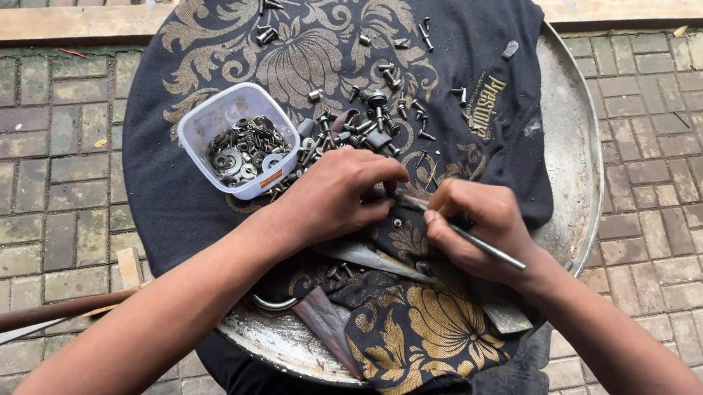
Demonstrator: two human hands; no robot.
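Brick paving (41, 159) lay under a round metal tray (573, 155), and a black cloth with gold flower print (312, 54) covered most of the tray. On the cloth's left side stood a white plastic tub (209, 117) full of washers and nuts, and loose screws and bolts (378, 113) were scattered to its right. The left hand (335, 196) was closed, its fingertips pinching a small part on the cloth. The right hand (481, 227) gripped a thin metal rod (488, 248), its tip pointing left toward the left fingers.

Soft, even daylight, faint shadows, sharp focus, slight bending at the edges.
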